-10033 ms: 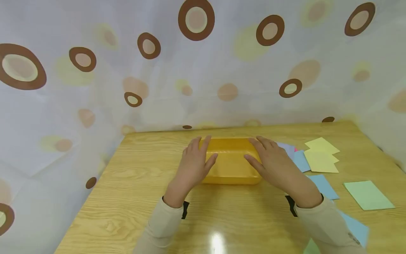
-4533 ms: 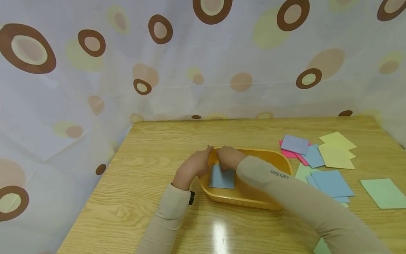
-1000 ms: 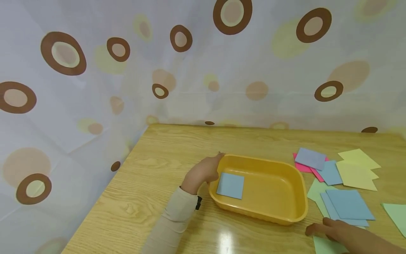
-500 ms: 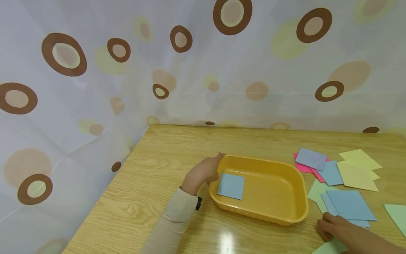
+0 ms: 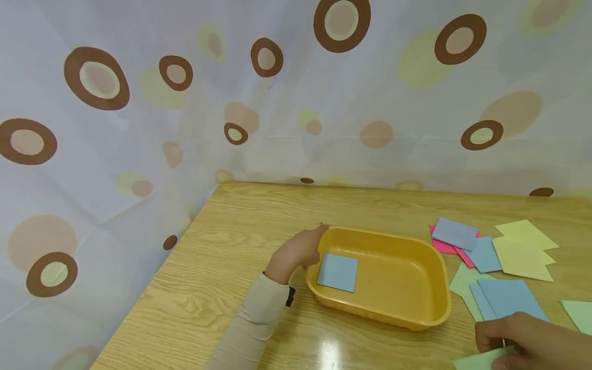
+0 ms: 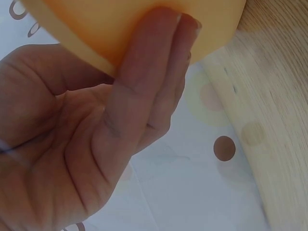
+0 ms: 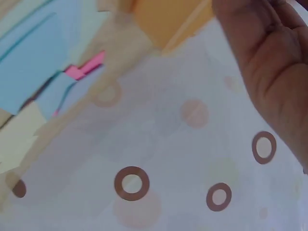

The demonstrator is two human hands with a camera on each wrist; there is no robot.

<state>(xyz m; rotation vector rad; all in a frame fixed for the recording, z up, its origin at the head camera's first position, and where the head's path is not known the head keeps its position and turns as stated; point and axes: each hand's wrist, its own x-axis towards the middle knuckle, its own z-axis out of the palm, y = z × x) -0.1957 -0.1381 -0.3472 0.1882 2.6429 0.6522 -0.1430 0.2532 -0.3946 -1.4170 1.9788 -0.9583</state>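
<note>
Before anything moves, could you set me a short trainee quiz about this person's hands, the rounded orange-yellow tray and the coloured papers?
1. Multiple choice: what colour is the thin paper sheet in the fingers of the person's bare right hand? A) bright pink B) pale green C) pale yellow
2. True or false: the person's bare left hand holds the rounded orange-yellow tray at its rim.
3. Open: what lies inside the tray, and at which end?

Key: 1. B. 2. True. 3. A flat blue square paper, at the end beside the left hand.
</note>
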